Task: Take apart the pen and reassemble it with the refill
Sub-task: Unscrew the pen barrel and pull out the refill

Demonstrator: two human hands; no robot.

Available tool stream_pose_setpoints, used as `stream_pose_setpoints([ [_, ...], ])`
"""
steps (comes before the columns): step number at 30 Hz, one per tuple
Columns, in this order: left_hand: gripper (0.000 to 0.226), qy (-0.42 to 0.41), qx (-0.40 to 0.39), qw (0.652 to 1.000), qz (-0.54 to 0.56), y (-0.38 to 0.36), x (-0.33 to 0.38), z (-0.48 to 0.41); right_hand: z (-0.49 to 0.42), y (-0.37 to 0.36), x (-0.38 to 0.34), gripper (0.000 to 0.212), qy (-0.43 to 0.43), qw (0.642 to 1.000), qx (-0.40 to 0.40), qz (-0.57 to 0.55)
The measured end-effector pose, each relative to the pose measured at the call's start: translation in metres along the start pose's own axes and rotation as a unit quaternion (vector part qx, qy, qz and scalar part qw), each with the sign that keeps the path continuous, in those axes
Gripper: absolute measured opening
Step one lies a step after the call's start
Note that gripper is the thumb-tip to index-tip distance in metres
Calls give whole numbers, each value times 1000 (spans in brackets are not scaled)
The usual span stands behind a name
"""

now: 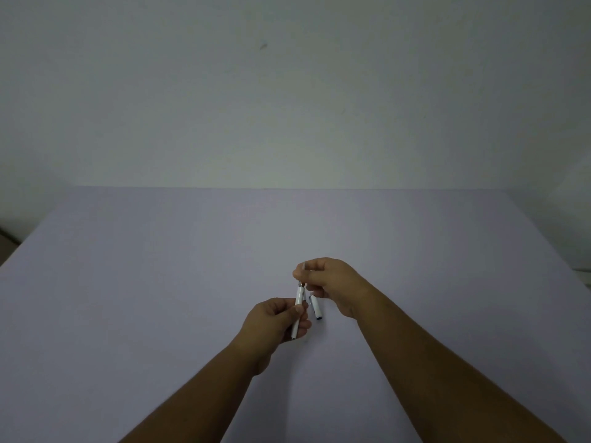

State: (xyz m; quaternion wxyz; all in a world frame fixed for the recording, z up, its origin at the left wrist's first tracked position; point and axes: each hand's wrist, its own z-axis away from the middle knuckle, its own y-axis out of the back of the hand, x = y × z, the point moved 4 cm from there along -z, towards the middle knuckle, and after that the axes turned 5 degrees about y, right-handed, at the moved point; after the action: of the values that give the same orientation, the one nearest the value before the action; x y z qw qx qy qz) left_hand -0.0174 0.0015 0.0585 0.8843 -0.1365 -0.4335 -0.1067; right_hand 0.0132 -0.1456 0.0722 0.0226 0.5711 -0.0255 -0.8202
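The left hand (277, 318) is closed around the white pen barrel (298, 310), thumb and fingers pinching it near mid-length, with the barrel angled up and away toward the right hand (329, 282). The right hand's grip is a closed fingertip pinch on a thin part at the barrel's upper end — probably the refill (303, 270), though it is too small to tell whether the tip section is included. Just beside the right hand, on its near side, a short white piece with a dark end, judged to be the cap (315, 307), appears to lie on the lilac desk (160, 282); it may equally be tucked under the lower fingers. Progress estimate: the cap is off and the pen is open at the front. Whether the refill is being withdrawn or reinserted cannot be determined — either way, seating it, closing the barrel and refitting the cap are left. No brand, label or writing is legible on any part.
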Motion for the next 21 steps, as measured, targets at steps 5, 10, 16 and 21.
stream_pose_setpoints([
  [5, 17, -2, 4, 1000, 6, -1, 1, -1, -1, 1, -3, 16, 17, 999, -16, -26],
  [10, 17, -4, 2, 1000, 6, -3, 1, -1, 1, 0, -2, 9, -3, 1000, -13, -6],
  [16, 17, -7, -20, 1000, 21, -5, -1, 1, -8, 21, -26, 18, 53, 980, 116, -154],
  [21, 17, -14, -17, 999, 44, -1, -1, -2, -19, 49, -24, 14, 45, 956, 198, -212],
])
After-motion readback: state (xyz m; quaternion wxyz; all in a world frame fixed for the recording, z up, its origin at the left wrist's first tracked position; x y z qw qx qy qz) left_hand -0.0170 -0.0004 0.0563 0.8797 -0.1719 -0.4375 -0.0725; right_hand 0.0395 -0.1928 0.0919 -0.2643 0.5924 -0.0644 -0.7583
